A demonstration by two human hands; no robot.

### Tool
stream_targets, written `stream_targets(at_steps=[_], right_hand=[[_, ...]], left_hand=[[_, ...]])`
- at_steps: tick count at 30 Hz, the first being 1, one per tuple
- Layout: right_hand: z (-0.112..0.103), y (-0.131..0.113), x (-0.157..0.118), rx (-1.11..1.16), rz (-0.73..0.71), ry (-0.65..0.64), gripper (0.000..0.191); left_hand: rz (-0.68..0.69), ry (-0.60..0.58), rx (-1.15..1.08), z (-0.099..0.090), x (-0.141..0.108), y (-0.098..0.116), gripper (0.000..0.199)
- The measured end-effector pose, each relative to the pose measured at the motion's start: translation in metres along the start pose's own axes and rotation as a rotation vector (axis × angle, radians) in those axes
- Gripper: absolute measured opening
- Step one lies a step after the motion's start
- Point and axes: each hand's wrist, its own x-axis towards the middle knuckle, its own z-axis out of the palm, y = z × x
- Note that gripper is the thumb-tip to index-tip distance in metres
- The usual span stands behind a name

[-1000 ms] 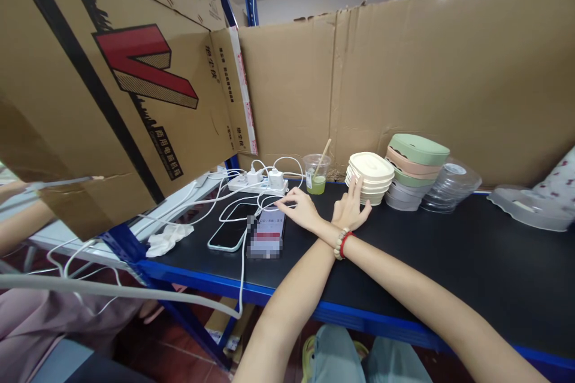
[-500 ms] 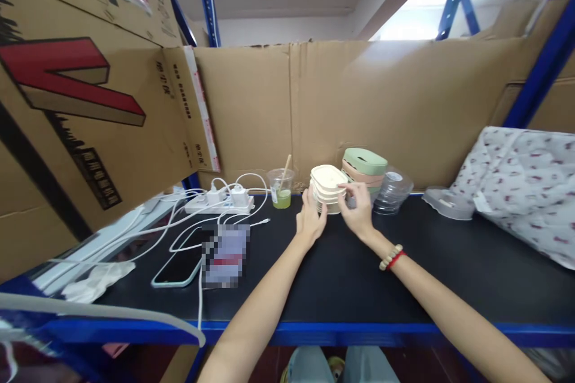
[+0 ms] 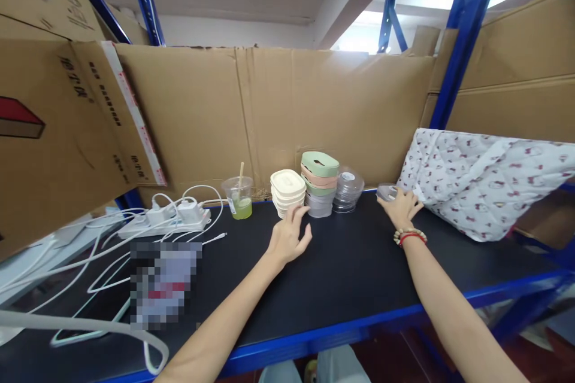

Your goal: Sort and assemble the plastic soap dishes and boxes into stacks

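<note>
My left hand (image 3: 290,236) is just in front of a stack of cream lidded containers (image 3: 288,185), fingers apart and holding nothing. The stack stands upright on the black shelf top. Directly right of it rises a pile of green, pink and grey oval containers (image 3: 320,182). Further right, my right hand (image 3: 401,210) reaches over a low clear plastic container (image 3: 385,192) beside the patterned bag, its thumb and fingers around the sides. The hand covers much of this container.
Clear round plastic containers (image 3: 348,188) are stacked by the coloured pile. A cup of green drink (image 3: 241,206) stands left of the cream stack. White cables and a power strip (image 3: 166,224) lie on the left. A patterned quilted bag (image 3: 476,185) leans at the right.
Both hands have left the cream stack. My right hand has moved right to the clear container; my left hand has drawn back slightly. The view has turned right.
</note>
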Motion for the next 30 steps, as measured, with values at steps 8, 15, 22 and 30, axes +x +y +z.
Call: stream_targets(at_steps=[8,15,22,30], right_hand=[[-0.005,-0.003,0.001,0.219,0.229,-0.122,0.062],[-0.002,-0.006,-0.001,0.362,0.288,-0.054,0.063],[-0.018,-0.022,-0.016,0.281,0.316,-0.184,0.064],[-0.015,-0.02,-0.014,0.345,0.348,-0.156,0.062]], left_hand=[[0.128,-0.23,-0.087,0.002,-0.003,0.007,0.03],[-0.213,-0.121,0.297,0.006,0.006,-0.006,0.04],[-0.415,-0.367,0.363,-0.008,0.011,-0.022,0.061],[-0.599,-0.387,0.296,-0.018,0.011,-0.022,0.057]])
